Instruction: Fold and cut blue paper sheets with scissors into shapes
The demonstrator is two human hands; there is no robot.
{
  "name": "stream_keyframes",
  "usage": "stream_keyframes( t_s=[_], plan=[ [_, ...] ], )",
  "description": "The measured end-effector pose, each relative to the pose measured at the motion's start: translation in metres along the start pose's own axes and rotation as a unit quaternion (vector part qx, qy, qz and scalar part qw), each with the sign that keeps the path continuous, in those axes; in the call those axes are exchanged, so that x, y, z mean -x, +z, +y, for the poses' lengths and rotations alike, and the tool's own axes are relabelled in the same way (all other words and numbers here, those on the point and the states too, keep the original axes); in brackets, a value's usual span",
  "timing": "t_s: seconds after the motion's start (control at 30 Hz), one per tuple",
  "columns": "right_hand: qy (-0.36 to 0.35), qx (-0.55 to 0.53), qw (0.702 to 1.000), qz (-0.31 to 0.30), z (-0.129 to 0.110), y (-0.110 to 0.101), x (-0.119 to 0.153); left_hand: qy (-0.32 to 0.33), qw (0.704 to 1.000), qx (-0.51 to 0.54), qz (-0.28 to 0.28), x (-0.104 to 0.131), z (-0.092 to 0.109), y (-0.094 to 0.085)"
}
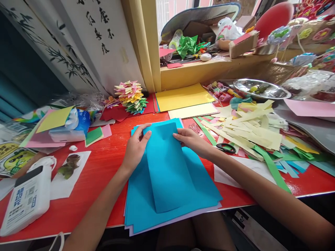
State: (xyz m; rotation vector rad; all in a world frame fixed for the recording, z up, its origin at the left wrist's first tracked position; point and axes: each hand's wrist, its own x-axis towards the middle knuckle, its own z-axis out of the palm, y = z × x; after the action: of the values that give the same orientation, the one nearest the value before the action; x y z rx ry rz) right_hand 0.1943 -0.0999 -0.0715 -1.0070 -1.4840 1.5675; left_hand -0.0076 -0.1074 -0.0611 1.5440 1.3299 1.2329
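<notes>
Head: blue paper (pixel 169 167); green items (pixel 253 89), dish (pixel 274 92)

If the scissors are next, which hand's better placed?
Right, I'd say. The right hand is on the side of the scissors; the left hand would have to cross. Both grip the folded blue sheet, so left could keep hold.

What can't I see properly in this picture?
All in the head view:
- Some fingertips of the left hand: hidden behind the held blue sheet.
- Blades of the black-handled scissors: covered by paper strips.
- Small reddish bits: too tiny to tell what they are.
- Smallest print on the white container: too small to read.
- Green cartoon package: cut off by the left edge.
</notes>
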Motion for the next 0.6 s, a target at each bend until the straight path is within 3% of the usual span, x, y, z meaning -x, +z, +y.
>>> stream_keyframes(
  t_s=[0.23,0.6],
  plan=[
    [-0.005,-0.005,0.996,0.083,0.002,0.004,0.003,0.048,0.997,-0.066,0.002,0.004,0.001,-0.003],
    [-0.037,-0.073,0.993,0.089,-0.001,0.012,0.008,0.068,0.997,-0.037,0.025,0.007,0.01,0.0]
  ],
)
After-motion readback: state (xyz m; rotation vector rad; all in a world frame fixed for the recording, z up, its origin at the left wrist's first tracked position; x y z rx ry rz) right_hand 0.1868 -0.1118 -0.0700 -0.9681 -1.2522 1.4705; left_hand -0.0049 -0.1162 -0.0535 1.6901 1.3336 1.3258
